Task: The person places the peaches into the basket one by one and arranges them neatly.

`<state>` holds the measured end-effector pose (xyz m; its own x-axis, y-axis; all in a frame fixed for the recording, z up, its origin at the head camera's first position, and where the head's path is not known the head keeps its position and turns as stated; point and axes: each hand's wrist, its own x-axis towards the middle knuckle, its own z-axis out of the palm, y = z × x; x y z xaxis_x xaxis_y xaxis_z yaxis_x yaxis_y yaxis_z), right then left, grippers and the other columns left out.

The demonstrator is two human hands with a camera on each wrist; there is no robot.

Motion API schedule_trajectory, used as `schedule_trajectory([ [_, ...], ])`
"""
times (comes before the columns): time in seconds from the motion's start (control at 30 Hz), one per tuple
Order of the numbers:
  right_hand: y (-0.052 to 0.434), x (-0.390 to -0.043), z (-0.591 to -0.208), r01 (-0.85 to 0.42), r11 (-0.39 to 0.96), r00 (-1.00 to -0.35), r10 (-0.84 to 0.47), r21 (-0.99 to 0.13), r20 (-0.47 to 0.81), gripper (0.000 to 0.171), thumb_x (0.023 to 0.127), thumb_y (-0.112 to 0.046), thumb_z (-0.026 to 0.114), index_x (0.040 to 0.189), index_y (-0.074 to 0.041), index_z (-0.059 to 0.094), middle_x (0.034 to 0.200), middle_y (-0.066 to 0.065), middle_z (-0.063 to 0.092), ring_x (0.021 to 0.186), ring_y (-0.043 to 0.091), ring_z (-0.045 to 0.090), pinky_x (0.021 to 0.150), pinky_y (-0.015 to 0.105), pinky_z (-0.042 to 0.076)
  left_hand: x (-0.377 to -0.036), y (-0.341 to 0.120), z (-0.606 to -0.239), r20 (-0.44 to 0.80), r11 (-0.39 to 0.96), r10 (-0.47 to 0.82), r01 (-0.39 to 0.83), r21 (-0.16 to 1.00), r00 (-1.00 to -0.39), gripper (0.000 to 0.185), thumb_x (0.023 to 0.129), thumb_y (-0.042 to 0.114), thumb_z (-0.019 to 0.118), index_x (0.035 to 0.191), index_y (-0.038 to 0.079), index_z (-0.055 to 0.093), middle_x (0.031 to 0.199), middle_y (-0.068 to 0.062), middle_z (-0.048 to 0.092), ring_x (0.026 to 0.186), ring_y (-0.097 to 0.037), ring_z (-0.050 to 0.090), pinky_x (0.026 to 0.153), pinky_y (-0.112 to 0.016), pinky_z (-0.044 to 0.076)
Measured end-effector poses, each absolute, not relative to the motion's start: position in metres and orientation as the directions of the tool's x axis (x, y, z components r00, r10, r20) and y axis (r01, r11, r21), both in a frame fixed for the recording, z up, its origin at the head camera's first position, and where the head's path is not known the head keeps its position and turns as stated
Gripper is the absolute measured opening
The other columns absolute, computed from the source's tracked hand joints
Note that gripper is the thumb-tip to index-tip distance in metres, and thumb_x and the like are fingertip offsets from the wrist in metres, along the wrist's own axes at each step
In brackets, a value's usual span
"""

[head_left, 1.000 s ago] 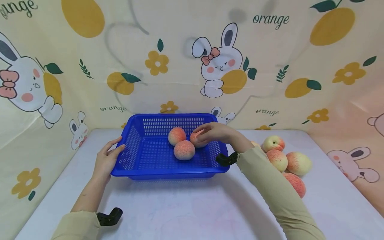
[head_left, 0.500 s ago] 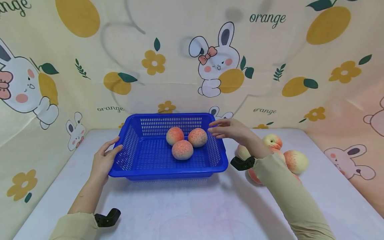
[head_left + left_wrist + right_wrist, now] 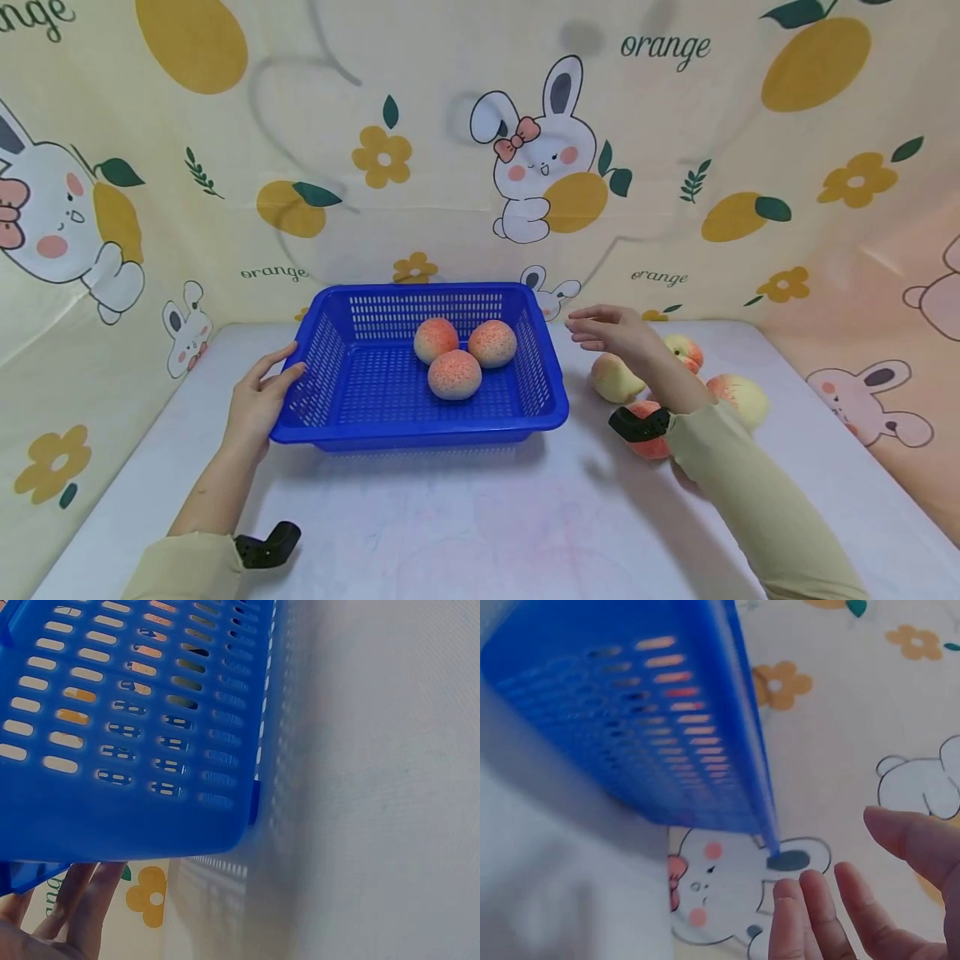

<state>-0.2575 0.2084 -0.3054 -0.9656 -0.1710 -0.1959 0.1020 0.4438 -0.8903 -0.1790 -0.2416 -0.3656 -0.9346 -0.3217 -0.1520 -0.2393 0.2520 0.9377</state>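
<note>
A blue plastic basket (image 3: 420,435) with slotted walls stands on the white table. Three peaches lie inside, a left one (image 3: 436,340), a right one (image 3: 492,343) and a front one (image 3: 454,375). My left hand (image 3: 257,407) holds the basket's left rim; in the left wrist view its fingers (image 3: 94,911) reach behind the rim. Just past the basket's right side, my right hand (image 3: 618,337) hovers with fingers loosely extended and nothing in them. Under and beside that arm lie several more peaches, including a pale yellow one (image 3: 617,377); the forearm partly hides some.
At the far right of the group is a yellow and pink peach (image 3: 738,400). A cloth printed with rabbits and oranges (image 3: 457,167) hangs behind the table (image 3: 420,517). Both wrists carry a black camera mount, such as the left mount (image 3: 267,546).
My right hand has let go of the right peach in the basket and moved right, out past the basket's edge. The left hand keeps its place on the rim.
</note>
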Motion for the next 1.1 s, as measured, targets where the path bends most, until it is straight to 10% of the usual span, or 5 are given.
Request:
schedule_trajectory([
  [0.43, 0.227, -0.251, -0.316, 0.213, 0.477, -0.974, 0.036, -0.853, -0.224, 0.063, 0.09, -0.043, 0.063, 0.137, -0.004, 0.046, 0.144, 0.019, 0.044, 0.136, 0.036, 0.035, 0.113, 0.051, 0.028, -0.178, -0.24, -0.366, -0.152, 0.234, -0.331, -0.237, 0.943, -0.931, 0.056, 0.096, 0.045, 0.052, 0.148, 0.028, 0.038, 0.139, -0.021, 0.051, 0.084, -0.003, 0.059, 0.07, -0.019, 0.053],
  [1.1, 0.245, -0.255, -0.332, 0.349, 0.626, -0.907, 0.039, -0.697, -0.419, 0.093, 0.087, -0.045, 0.065, 0.154, -0.01, 0.012, 0.154, 0.032, 0.013, 0.137, 0.05, 0.022, 0.1, 0.07, 0.03, -0.178, -0.24, -0.364, -0.142, 0.251, -0.337, -0.234, 0.939, -0.931, 0.055, 0.096, 0.044, 0.051, 0.148, 0.027, 0.038, 0.138, -0.021, 0.052, 0.088, -0.008, 0.06, 0.071, -0.019, 0.052],
])
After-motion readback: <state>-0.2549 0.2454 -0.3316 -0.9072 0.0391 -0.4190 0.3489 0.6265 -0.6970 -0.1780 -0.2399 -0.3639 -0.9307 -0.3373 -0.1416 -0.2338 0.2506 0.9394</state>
